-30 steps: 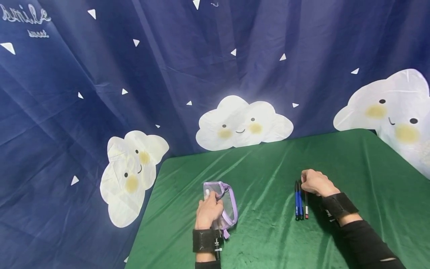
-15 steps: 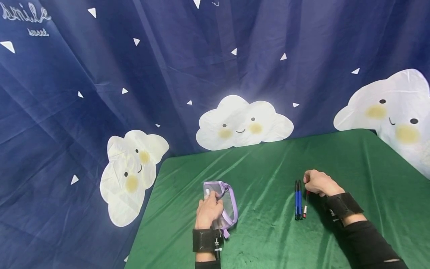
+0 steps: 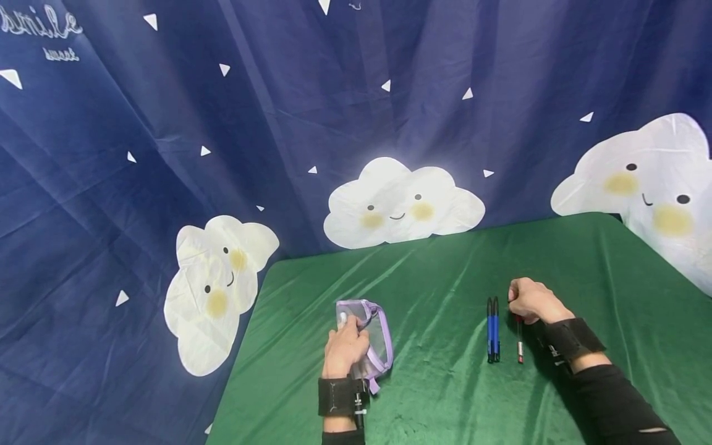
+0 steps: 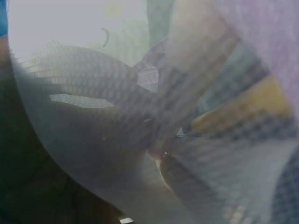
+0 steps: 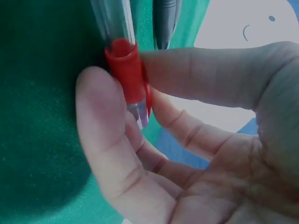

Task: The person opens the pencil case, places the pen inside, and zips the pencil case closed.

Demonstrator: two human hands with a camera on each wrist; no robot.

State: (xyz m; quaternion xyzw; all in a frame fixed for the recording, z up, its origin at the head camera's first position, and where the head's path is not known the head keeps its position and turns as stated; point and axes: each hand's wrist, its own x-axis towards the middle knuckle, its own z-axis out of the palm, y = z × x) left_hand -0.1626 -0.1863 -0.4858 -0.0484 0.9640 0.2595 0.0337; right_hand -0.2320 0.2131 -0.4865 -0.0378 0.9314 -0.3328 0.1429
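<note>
Over the green cloth, my right hand holds a pen with a clear barrel and red parts. In the right wrist view, thumb and forefinger pinch its red cap. Two blue pens with black ends lie side by side just left of that hand. My left hand grips a see-through mesh pencil case with purple trim. Its mesh fills the left wrist view, blurred, and hides much of the fingers. A small white item shows at the fingertips, its kind unclear.
A green cloth with soft creases covers the table. Behind stands a dark blue curtain printed with white clouds and triangles. In the right wrist view, a dark pen tip sits beyond the thumb.
My right hand has shifted right with the red pen, widening the gap between it and the two blue pens. The left hand and the pencil case have stayed put.
</note>
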